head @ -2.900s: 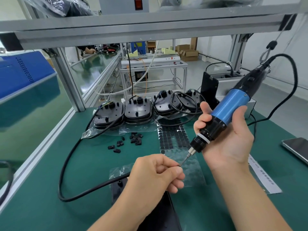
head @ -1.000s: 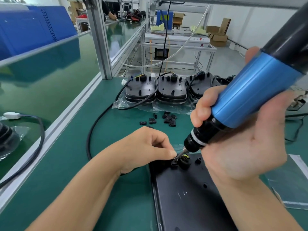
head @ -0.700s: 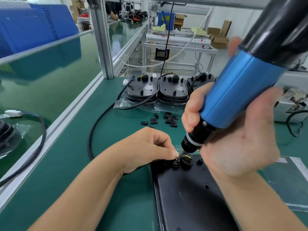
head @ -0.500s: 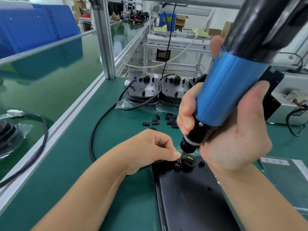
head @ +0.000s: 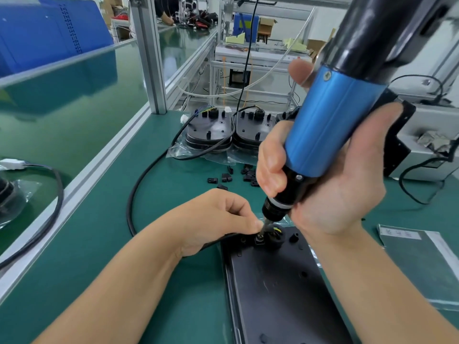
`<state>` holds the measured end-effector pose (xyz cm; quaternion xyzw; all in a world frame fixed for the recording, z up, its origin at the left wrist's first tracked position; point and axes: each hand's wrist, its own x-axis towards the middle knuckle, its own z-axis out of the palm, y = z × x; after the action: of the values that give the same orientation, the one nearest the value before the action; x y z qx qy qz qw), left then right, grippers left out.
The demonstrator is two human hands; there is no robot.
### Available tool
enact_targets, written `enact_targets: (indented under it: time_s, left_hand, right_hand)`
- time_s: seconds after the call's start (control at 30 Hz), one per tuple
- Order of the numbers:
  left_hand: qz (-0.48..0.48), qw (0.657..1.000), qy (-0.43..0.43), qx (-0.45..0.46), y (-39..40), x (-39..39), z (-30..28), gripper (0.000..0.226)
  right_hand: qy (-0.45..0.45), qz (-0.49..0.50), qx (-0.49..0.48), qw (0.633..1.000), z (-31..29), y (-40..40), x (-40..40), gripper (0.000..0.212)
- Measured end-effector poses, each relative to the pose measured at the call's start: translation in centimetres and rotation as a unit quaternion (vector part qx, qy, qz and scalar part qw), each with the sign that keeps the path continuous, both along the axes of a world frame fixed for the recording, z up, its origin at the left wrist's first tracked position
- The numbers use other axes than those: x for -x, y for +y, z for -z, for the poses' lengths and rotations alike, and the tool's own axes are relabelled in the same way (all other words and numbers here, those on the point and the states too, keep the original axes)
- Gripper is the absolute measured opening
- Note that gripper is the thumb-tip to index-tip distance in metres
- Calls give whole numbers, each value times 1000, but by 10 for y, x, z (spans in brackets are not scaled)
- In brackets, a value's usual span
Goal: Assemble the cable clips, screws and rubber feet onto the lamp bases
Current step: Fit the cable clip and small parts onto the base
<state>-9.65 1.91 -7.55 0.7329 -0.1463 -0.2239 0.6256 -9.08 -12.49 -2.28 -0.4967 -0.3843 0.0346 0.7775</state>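
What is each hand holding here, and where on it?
Right hand grips the blue-and-black electric screwdriver round its lower barrel. Left hand pinches at the bit tip; what it pinches is hidden.

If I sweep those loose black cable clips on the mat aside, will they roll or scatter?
The cable clips look blocky with flat faces, so they would probably slide rather than roll. They seem small and light, so a sweep may scatter them. The green mat looks smooth, likely offering little grip.

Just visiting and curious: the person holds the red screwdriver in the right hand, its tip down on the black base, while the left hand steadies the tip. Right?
Nearly. The head view shows the screwdriver is blue, not red. The right hand does hold it, tip on the black base, left hand steadying.
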Motion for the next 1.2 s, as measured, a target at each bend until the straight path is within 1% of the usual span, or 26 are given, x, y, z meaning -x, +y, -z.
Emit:
enact_targets:
  time_s: [0.07, 0.13, 0.3, 0.4, 0.43, 0.5, 0.53, 0.6, 0.63, 0.73, 0.8, 0.87, 1.0, 1.03, 1.13, 1.2]
  left_hand:
    - [-1, 1000, 2, 0, 0, 1, -1, 32]
    - [-1, 1000, 3, -1, 0, 1, -1, 32]
    - [-5, 1000, 6, -4, 0, 1, 0, 34]
    - [3, 1000, 7, -5, 0, 2, 1, 27]
    - [6, 1000, 6, -5, 0, 2, 1, 26]
    - [7, 1000, 4, -2, 0, 3, 1, 27]
    - [7, 1000, 2, -1, 0, 3, 1, 27]
    - [9, 1000, -1, 0, 0, 4, -1, 20]
    - [9, 1000, -2, -1, -1, 5, -1, 17]
    - [6, 1000, -6, -8, 0, 4, 1, 27]
    - [3, 1000, -8, -17, 1, 5, 1, 28]
    - [4, 1000, -4, -17, 1, 5, 0, 29]
    - [9, 1000, -4, -15, 1, 5, -1, 34]
    - [9, 1000, -5, -17, 1, 5, -1, 32]
    - [7, 1000, -8, -20, 1, 6, 1, 25]
    - [10, 1000, -7, -18, 2, 6, 2, 21]
  right_hand:
    - [-6, 30, -58, 998, 4, 2, 1, 65]
    - [9, 32, -73, 997, 3, 4, 2, 63]
    - [34, -25, -83, 996, -1, 2, 0, 65]
    - [49, -51, -80, 994, -1, 3, -1, 67]
    - [54, -50, -72, 995, -1, 2, -2, 67]
    - [55, -40, -49, 996, 0, 1, -2, 58]
    - [55, -35, -47, 997, 1, 1, -2, 59]
    - [48, -30, -65, 996, 2, 1, -1, 69]
    - [44, -28, -79, 996, 2, 1, -1, 69]
    - [39, -41, -91, 994, 2, 3, -1, 61]
    - [36, -51, -87, 994, 1, 5, 0, 60]
    - [30, -47, -80, 995, -1, 5, 0, 65]
    - [36, -25, -69, 997, 0, 5, 0, 85]
    - [38, -22, -74, 996, 1, 4, -1, 85]
    - [45, -31, -89, 995, 1, 3, -2, 71]
    - [52, -53, -89, 993, -1, 3, -2, 66]
